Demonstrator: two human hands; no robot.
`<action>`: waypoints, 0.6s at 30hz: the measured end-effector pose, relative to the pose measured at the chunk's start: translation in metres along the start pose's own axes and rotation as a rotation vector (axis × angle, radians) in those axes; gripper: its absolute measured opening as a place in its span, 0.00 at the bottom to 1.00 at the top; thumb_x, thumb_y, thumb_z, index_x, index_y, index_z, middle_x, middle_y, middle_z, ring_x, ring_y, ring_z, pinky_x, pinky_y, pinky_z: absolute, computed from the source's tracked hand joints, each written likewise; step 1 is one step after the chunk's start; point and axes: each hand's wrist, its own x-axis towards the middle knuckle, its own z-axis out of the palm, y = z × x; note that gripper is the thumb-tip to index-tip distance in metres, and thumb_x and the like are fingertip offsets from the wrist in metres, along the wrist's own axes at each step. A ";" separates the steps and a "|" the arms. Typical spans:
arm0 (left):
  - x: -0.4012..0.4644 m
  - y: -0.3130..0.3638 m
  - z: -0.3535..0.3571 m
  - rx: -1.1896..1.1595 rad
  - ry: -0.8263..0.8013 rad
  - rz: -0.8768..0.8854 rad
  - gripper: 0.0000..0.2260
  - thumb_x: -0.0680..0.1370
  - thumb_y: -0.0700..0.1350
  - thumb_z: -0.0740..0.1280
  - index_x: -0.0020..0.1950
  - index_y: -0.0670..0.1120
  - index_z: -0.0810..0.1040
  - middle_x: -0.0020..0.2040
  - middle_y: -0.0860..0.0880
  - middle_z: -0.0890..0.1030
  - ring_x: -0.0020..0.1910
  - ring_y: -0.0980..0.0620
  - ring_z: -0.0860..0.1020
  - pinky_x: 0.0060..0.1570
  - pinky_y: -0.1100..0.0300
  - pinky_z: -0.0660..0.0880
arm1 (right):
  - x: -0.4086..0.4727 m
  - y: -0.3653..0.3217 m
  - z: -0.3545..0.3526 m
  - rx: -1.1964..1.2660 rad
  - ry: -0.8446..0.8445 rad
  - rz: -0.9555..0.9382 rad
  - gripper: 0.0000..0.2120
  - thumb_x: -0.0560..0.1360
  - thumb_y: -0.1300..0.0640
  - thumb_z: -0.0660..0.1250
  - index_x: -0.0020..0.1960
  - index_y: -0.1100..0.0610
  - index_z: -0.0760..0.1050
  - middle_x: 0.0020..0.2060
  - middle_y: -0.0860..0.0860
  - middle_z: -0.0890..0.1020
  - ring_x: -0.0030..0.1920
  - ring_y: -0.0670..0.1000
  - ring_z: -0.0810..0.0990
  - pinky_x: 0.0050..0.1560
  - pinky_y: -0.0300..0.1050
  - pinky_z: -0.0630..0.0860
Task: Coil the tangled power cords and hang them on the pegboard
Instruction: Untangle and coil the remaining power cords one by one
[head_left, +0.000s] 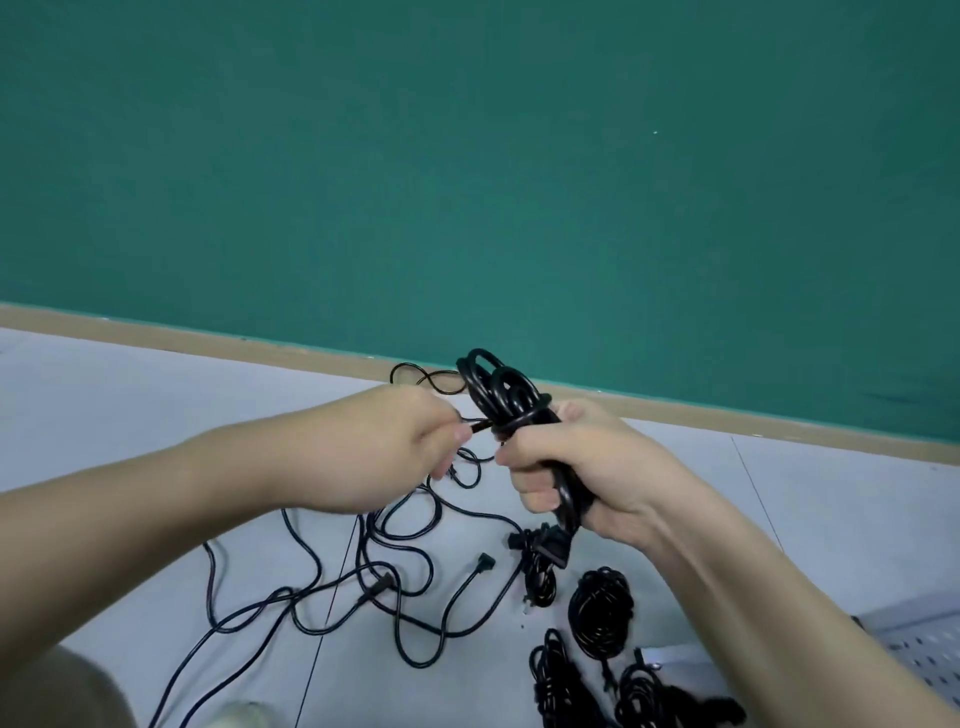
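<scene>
The coiled power cord (511, 402) at centre is glossy black, as are the tangled cords (363, 582) at 7 o'clock. The wall (467, 156) is plain teal, baseboard (208, 340) tan, floor (130, 405) pale grey; pegboard (919, 654) at 4 o'clock is grey, hole-dotted.

Tangled cords (374, 587) lie on the floor (104, 395) at left; coiled cords (600, 613) right of them; pegboard (919, 649) at near right.

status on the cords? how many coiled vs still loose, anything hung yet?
Done: at least three coiled bundles lie on the floor, none hung. In hand: the right hand grips a coiled cord while the left hand pinches its free end. Left: the tangled cords on the floor, then hanging everything on the pegboard.
</scene>
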 end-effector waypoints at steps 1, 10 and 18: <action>-0.002 0.003 0.003 0.063 -0.011 -0.006 0.17 0.87 0.52 0.54 0.45 0.48 0.76 0.34 0.53 0.73 0.31 0.57 0.70 0.35 0.59 0.68 | 0.005 0.004 0.000 -0.018 0.059 0.004 0.17 0.71 0.74 0.67 0.33 0.57 0.69 0.24 0.50 0.69 0.23 0.47 0.65 0.26 0.40 0.61; -0.001 0.012 0.026 0.075 0.014 -0.111 0.13 0.86 0.45 0.56 0.49 0.43 0.77 0.37 0.49 0.75 0.35 0.52 0.71 0.38 0.54 0.69 | 0.014 0.019 0.012 -0.399 0.338 -0.110 0.18 0.69 0.67 0.71 0.55 0.52 0.76 0.30 0.45 0.78 0.26 0.48 0.70 0.28 0.40 0.67; 0.004 0.017 0.035 -0.207 0.267 -0.018 0.24 0.81 0.63 0.62 0.36 0.45 0.72 0.27 0.55 0.67 0.28 0.55 0.65 0.32 0.58 0.63 | 0.015 0.027 0.027 -0.534 0.563 -0.370 0.07 0.71 0.64 0.63 0.40 0.53 0.73 0.33 0.46 0.78 0.29 0.42 0.71 0.28 0.32 0.67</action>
